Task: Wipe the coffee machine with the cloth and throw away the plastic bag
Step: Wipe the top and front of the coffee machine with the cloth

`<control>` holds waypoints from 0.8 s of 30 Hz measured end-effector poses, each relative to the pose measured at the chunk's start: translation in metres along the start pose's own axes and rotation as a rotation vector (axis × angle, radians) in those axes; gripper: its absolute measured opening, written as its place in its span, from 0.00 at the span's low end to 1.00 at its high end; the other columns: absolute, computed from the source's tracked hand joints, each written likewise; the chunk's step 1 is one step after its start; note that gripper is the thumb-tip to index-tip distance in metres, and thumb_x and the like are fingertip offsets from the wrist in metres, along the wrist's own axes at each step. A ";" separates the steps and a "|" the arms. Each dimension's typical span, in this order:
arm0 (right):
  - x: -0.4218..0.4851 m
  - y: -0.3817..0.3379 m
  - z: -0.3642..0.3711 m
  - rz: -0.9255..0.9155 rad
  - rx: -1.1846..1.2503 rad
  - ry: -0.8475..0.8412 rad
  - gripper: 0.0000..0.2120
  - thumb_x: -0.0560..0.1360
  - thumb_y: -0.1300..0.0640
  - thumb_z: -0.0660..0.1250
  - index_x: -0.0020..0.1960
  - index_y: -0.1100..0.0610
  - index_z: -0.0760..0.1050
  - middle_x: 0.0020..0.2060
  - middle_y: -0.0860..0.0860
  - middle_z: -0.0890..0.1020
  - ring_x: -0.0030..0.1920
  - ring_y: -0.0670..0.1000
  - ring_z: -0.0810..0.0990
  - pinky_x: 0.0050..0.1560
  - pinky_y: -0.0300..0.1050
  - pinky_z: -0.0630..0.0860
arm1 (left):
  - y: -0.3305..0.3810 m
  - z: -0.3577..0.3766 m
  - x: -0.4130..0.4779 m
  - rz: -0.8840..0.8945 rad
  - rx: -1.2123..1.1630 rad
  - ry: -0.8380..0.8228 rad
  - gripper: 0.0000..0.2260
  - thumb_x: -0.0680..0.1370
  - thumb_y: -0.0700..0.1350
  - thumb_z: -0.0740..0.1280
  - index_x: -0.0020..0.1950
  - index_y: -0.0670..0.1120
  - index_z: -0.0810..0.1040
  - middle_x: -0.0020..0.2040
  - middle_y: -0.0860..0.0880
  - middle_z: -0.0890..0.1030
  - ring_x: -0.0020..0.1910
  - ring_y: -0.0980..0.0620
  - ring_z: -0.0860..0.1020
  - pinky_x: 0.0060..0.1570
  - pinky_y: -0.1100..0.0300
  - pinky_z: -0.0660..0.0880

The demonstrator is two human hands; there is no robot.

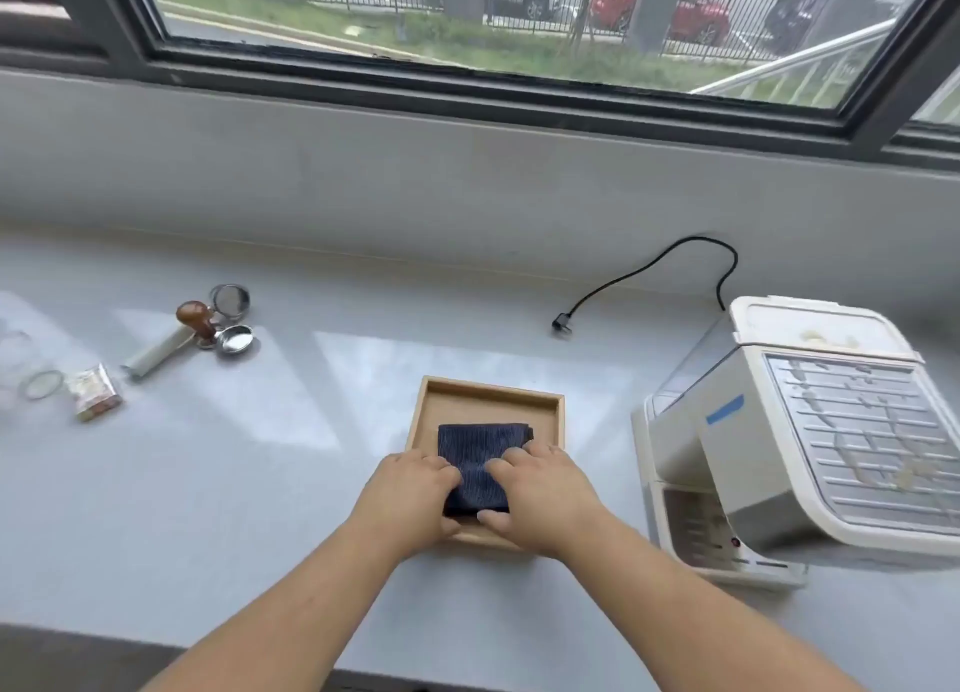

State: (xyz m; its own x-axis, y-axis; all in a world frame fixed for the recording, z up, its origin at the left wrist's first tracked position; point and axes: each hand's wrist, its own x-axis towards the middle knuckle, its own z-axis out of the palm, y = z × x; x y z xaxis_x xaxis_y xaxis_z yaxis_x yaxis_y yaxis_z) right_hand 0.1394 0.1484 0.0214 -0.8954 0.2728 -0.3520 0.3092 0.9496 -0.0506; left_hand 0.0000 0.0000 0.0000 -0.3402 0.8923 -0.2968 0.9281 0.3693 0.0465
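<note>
A folded dark blue cloth lies in a shallow wooden tray at the counter's centre. My left hand grips the cloth's near left edge, thumb under it. My right hand rests on its near right part, fingers curled over the fabric and thumb at the front edge. The white coffee machine stands to the right, its metal grille top facing up. A clear plastic bag lies crumpled at the far left edge of the counter.
The machine's black power cord lies unplugged behind it. At the left sit a wooden-knobbed tamper, two metal filter baskets, a white handle and a small packet. A window runs along the back wall.
</note>
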 end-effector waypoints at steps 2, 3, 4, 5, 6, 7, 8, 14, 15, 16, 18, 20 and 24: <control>0.003 -0.002 0.007 0.006 -0.002 -0.015 0.31 0.78 0.34 0.60 0.74 0.50 0.70 0.65 0.52 0.79 0.65 0.58 0.73 0.70 0.55 0.68 | -0.001 0.005 0.002 0.003 0.003 0.003 0.15 0.75 0.57 0.68 0.58 0.53 0.80 0.55 0.54 0.83 0.56 0.48 0.79 0.55 0.52 0.74; 0.003 -0.003 0.012 0.005 -0.006 -0.010 0.31 0.77 0.34 0.60 0.74 0.50 0.71 0.65 0.52 0.79 0.65 0.58 0.74 0.71 0.55 0.68 | -0.002 0.009 0.002 0.008 0.011 0.021 0.13 0.76 0.56 0.67 0.57 0.53 0.81 0.55 0.53 0.83 0.56 0.47 0.79 0.54 0.52 0.74; 0.002 -0.004 0.014 0.004 -0.001 -0.012 0.31 0.77 0.34 0.60 0.74 0.51 0.71 0.64 0.53 0.79 0.64 0.58 0.74 0.71 0.55 0.68 | -0.001 0.010 0.001 -0.005 0.028 0.025 0.11 0.78 0.55 0.66 0.57 0.52 0.81 0.55 0.52 0.83 0.56 0.47 0.79 0.54 0.52 0.74; 0.004 -0.004 0.018 0.003 0.004 -0.013 0.30 0.77 0.34 0.61 0.73 0.51 0.71 0.64 0.53 0.79 0.64 0.58 0.74 0.71 0.55 0.68 | -0.002 0.012 0.002 -0.008 0.032 0.030 0.10 0.80 0.54 0.65 0.56 0.52 0.81 0.55 0.52 0.83 0.56 0.47 0.79 0.53 0.52 0.74; 0.004 -0.005 0.021 -0.001 0.009 -0.015 0.30 0.77 0.34 0.61 0.73 0.51 0.71 0.63 0.53 0.79 0.64 0.58 0.74 0.71 0.56 0.68 | -0.001 0.014 0.002 -0.004 0.032 0.036 0.10 0.81 0.54 0.64 0.55 0.52 0.81 0.54 0.52 0.83 0.55 0.47 0.79 0.52 0.52 0.74; 0.004 -0.005 0.024 -0.001 0.014 -0.013 0.30 0.77 0.34 0.61 0.73 0.51 0.71 0.63 0.53 0.79 0.64 0.59 0.74 0.72 0.56 0.67 | -0.001 0.015 0.002 -0.005 0.026 0.055 0.09 0.82 0.53 0.63 0.55 0.52 0.80 0.54 0.52 0.82 0.55 0.47 0.79 0.51 0.52 0.73; 0.005 -0.004 0.025 -0.001 0.014 -0.007 0.30 0.78 0.34 0.61 0.72 0.51 0.71 0.63 0.53 0.79 0.64 0.59 0.74 0.72 0.56 0.67 | -0.002 0.016 0.002 -0.012 0.009 0.072 0.09 0.82 0.53 0.62 0.54 0.52 0.80 0.53 0.52 0.82 0.54 0.47 0.79 0.50 0.53 0.72; 0.006 -0.005 0.024 0.003 0.056 0.027 0.30 0.77 0.35 0.63 0.73 0.50 0.69 0.64 0.52 0.78 0.63 0.58 0.74 0.68 0.55 0.70 | 0.004 0.005 0.002 -0.045 -0.171 0.249 0.08 0.85 0.51 0.57 0.51 0.50 0.73 0.43 0.52 0.79 0.40 0.47 0.75 0.40 0.53 0.71; 0.007 -0.005 0.022 0.010 0.064 0.036 0.30 0.78 0.35 0.63 0.73 0.51 0.69 0.64 0.52 0.78 0.63 0.58 0.74 0.68 0.55 0.70 | 0.005 0.000 0.003 -0.048 -0.204 0.274 0.08 0.85 0.51 0.57 0.52 0.49 0.73 0.43 0.52 0.79 0.40 0.47 0.75 0.39 0.53 0.70; 0.008 -0.005 0.019 0.019 0.078 0.052 0.29 0.78 0.35 0.63 0.73 0.51 0.69 0.63 0.52 0.78 0.63 0.58 0.74 0.67 0.54 0.71 | 0.006 -0.006 0.003 -0.046 -0.243 0.299 0.08 0.85 0.50 0.57 0.52 0.50 0.73 0.43 0.52 0.80 0.40 0.47 0.76 0.39 0.54 0.68; 0.010 -0.005 0.010 0.046 0.109 0.104 0.24 0.80 0.38 0.62 0.69 0.52 0.72 0.61 0.52 0.79 0.61 0.58 0.76 0.62 0.53 0.72 | 0.007 -0.018 0.004 -0.033 -0.298 0.350 0.07 0.85 0.50 0.58 0.52 0.50 0.73 0.43 0.52 0.81 0.41 0.47 0.78 0.39 0.54 0.67; 0.011 -0.002 -0.001 0.075 0.161 0.167 0.16 0.82 0.44 0.60 0.63 0.53 0.74 0.57 0.52 0.81 0.58 0.58 0.77 0.54 0.52 0.72 | 0.006 -0.031 0.005 -0.039 -0.340 0.386 0.07 0.85 0.51 0.57 0.52 0.51 0.73 0.43 0.53 0.82 0.41 0.47 0.79 0.39 0.54 0.68; 0.008 0.007 -0.032 0.121 0.300 0.247 0.05 0.80 0.51 0.58 0.48 0.50 0.71 0.46 0.51 0.82 0.48 0.59 0.80 0.39 0.49 0.66 | 0.004 -0.060 0.006 -0.057 -0.405 0.399 0.12 0.82 0.56 0.50 0.51 0.54 0.70 0.44 0.54 0.81 0.42 0.47 0.78 0.40 0.49 0.74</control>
State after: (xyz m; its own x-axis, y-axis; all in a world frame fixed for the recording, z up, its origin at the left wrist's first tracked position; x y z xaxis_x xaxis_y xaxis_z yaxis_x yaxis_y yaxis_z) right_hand 0.1238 0.1620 0.0486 -0.8855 0.4433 -0.1392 0.4642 0.8310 -0.3064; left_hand -0.0072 0.0222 0.0560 -0.4917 0.8680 0.0697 0.8013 0.4197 0.4264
